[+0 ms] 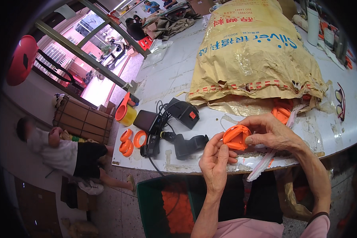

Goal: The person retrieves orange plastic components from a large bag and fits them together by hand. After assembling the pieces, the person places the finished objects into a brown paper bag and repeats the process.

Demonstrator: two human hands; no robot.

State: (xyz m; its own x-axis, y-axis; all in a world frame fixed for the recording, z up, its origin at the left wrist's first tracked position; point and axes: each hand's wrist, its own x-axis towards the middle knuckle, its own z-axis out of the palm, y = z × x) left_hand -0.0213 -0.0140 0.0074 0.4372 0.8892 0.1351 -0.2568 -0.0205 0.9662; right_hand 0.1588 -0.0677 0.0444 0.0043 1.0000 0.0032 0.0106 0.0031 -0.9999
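Note:
Between my two hands, just over the table's front edge, is a round orange plastic part point(237, 137) with raised ribs inside. My left hand point(217, 159) pinches its left rim with thumb and fingers. From the right, my right hand point(270, 133) grips the same part, thumb pressed on its face. Behind my right hand, another orange part point(282, 111) lies at the mouth of a large yellow woven sack point(258, 59). A whitish strip point(261, 166) hangs over the table edge below my right wrist.
Left on the table point(162, 75) are orange rings point(140, 139), a yellow-and-orange container point(126, 113), a black charger with cables point(182, 113) and a dark grey tool point(189, 146). Eyeglasses point(340, 101) lie at right. Below stands a green bin point(162, 206) holding orange pieces. A person point(67, 152) is at left.

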